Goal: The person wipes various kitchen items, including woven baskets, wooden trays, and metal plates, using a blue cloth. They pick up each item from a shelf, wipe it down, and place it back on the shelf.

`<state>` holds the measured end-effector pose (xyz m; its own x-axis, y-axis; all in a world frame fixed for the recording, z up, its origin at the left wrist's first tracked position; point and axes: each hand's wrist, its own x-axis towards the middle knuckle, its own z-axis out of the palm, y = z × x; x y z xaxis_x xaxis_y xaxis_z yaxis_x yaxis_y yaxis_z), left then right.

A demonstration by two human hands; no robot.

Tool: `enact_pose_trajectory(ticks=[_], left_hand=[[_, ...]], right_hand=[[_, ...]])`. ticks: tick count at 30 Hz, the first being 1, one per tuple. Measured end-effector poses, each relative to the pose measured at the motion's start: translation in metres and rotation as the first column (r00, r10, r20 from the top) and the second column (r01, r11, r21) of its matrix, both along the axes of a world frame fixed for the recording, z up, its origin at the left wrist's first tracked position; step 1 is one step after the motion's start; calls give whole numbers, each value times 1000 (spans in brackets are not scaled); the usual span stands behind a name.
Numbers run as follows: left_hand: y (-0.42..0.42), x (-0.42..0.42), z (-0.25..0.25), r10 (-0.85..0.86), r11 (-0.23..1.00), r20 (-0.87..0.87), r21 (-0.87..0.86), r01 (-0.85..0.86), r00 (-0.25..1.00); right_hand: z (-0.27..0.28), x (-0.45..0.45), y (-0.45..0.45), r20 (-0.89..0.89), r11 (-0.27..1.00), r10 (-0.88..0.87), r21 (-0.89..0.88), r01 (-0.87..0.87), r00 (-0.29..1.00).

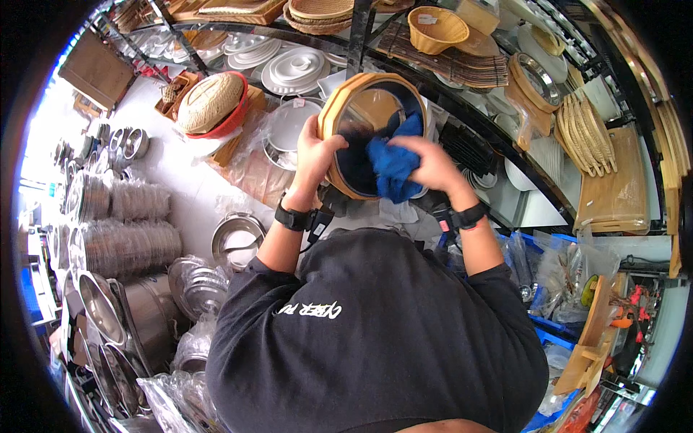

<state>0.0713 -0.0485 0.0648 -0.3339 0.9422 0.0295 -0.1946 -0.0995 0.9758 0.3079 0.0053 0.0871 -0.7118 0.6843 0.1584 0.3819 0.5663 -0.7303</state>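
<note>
A round wooden tub or bucket with a faceted pale-wood rim [331, 116] and a dark, shiny inside is held up in front of me. My left hand [319, 149] grips its left rim, with the thumb over the edge. A crumpled blue cloth [394, 162] is in my right hand [430, 162], touching the right part of the tub's inside. The tub's underside is hidden. Just left of it lies a white round plate or lid [294, 124] in clear plastic wrap.
Metal-framed shelves across the front hold white plates [295, 70], a wicker basket [438, 30] and wooden boards [612, 184]. A red basket [230, 122] stands front left. Wrapped metal pans [130, 246] are stacked at left, near a steel pot [238, 241]. Blue crates [555, 325] sit at right.
</note>
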Motion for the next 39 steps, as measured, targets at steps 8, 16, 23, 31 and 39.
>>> enact_pose_trajectory(ticks=[8, 16, 23, 31, 39], left_hand=[[-4, -10, -21, -52, 997, 293, -34, 65, 955], [0, -15, -37, -94, 986, 574, -59, 155, 814], [12, -5, -20, -218, 875, 710, -162, 457, 670], [16, 31, -15, -291, 835, 730, -122, 537, 618], [45, 71, -13, -291, 903, 630, -67, 423, 720]], right_hand=[[57, 83, 20, -802, 907, -379, -225, 355, 461], [26, 127, 3, -848, 851, -464, -347, 394, 255], [-23, 111, 8, -652, 826, -474, -95, 556, 592], [-62, 73, -8, -617, 724, -688, -619, 304, 381], [-85, 92, -41, -567, 646, -750, -737, 196, 340]])
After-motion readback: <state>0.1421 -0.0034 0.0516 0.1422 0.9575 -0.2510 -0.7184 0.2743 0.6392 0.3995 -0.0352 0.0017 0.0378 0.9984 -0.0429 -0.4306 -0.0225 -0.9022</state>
